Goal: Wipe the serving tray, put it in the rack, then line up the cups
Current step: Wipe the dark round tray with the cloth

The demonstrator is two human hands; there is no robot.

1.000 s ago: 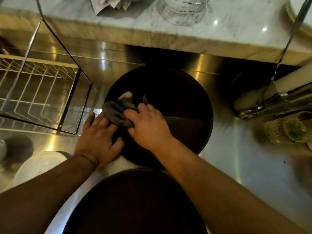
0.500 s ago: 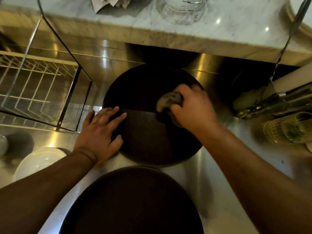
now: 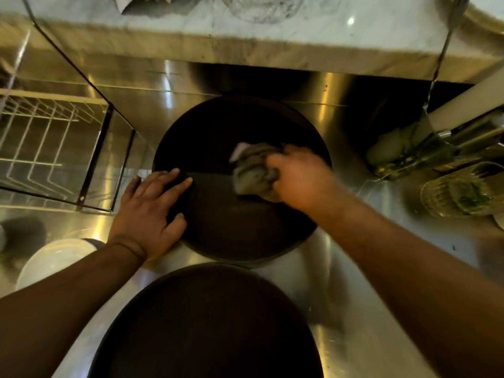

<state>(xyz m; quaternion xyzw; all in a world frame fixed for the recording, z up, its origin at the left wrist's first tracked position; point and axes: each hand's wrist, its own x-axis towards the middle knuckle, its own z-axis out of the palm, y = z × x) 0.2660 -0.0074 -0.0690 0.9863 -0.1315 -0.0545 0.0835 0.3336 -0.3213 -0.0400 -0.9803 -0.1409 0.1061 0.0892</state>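
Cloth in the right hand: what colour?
Grey cloth, seen in the head view.

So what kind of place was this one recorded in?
Most likely a bar or restaurant service station: a stainless steel counter under a marble ledge, a wire dish rack at the left, and two round dark serving trays, one being wiped.

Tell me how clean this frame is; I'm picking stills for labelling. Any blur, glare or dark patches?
Head view: the right hand and cloth are motion-blurred; the left hand is sharper. Glare streaks the steel counter. A shadow line crosses the tray; its far half is nearly black. Wide-angle bending curves the marble ledge.
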